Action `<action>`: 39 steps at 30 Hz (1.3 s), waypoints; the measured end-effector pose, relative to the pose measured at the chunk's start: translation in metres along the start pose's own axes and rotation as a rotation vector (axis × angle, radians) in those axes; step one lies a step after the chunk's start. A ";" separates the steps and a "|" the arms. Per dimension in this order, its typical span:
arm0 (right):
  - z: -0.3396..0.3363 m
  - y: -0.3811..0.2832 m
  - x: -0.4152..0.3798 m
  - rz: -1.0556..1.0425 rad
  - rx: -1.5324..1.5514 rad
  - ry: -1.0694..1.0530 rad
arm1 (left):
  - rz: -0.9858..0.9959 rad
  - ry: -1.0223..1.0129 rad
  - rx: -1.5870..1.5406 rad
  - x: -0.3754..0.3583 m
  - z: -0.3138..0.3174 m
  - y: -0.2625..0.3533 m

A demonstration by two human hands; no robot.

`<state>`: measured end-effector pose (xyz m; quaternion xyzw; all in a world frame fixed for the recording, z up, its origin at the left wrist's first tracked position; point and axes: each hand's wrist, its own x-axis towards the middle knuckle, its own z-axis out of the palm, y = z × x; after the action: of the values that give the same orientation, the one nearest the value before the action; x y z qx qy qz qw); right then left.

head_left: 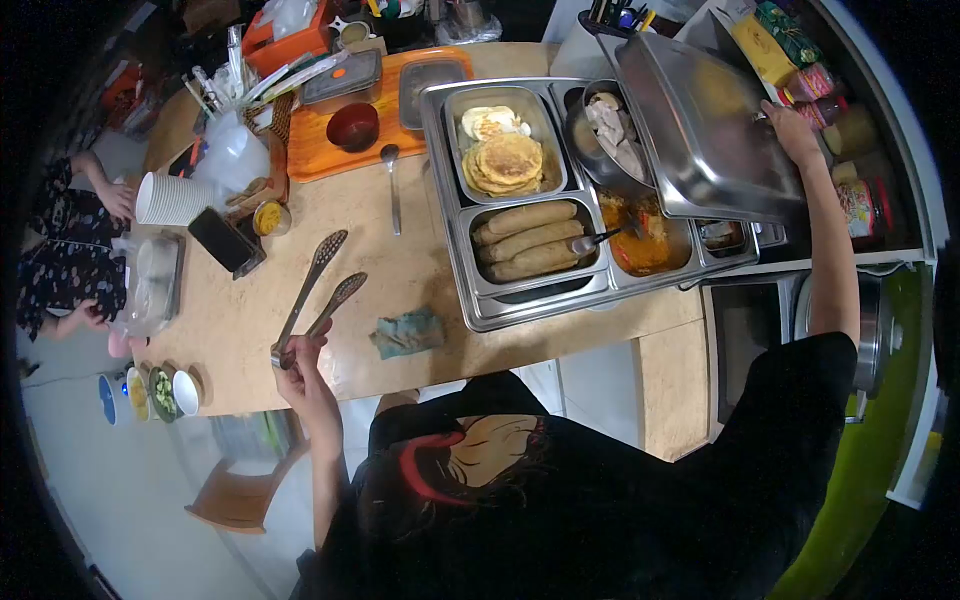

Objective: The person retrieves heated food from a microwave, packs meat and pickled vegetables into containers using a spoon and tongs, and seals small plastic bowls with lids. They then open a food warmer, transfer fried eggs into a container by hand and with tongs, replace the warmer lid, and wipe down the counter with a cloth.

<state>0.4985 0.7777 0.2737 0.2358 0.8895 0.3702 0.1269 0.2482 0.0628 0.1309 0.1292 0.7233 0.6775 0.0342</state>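
My left hand (305, 375) is closed round the lower end of metal tongs (318, 268), whose perforated ends are spread apart above the table. On the right, my right hand (795, 135) grips the edge of a big steel lid (715, 130), tilted over the right part of a steel food warmer (465, 300). The warmer's pans hold flatbreads with eggs (503, 160), long rolls (535, 240), an orange-red stew (645, 240) with a black-handled ladle (600, 238), and pale meat pieces (612, 135) in a round pot. The lid hides part of the back right.
A damp cloth (408, 333) and a spoon (393, 190) lie on the wooden table (370, 260). An orange tray (310, 158) carries a red bowl (352, 127). A phone (225, 243) and paper cups (175, 200) stand left, near another person (75, 240). Jars (865, 207) line the right shelf.
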 end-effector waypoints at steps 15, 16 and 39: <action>-0.136 -0.107 -0.047 -0.083 -0.054 0.105 | 0.029 -0.067 0.073 0.009 -0.045 -0.017; -0.140 -0.117 -0.045 -0.086 -0.054 0.103 | 0.036 -0.065 0.056 0.011 -0.051 -0.020; -0.146 -0.206 -0.049 -0.185 -0.063 0.092 | -0.080 0.017 0.096 0.005 -0.141 -0.041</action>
<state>0.4146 0.5385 0.2291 0.1314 0.9003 0.3950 0.1270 0.2056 -0.0745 0.1020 0.0961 0.7597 0.6412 0.0489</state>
